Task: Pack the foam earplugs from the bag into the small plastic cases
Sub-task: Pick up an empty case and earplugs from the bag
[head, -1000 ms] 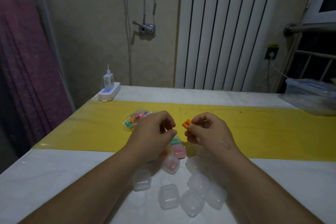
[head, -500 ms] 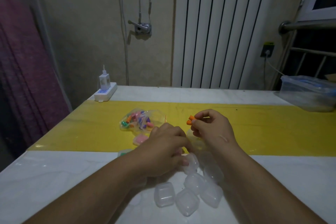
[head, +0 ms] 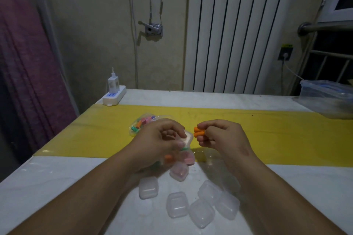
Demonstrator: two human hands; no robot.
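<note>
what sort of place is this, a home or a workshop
Most likely a room in a home: a tall white ribbed radiator, a purple fabric curtain at left, and a white power strip with a white charger plugged in.

bare left hand (head: 158, 142), bare right hand (head: 227, 139)

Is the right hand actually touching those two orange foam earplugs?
Touching. The head view shows the right hand pinching the two orange foam earplugs.
</note>
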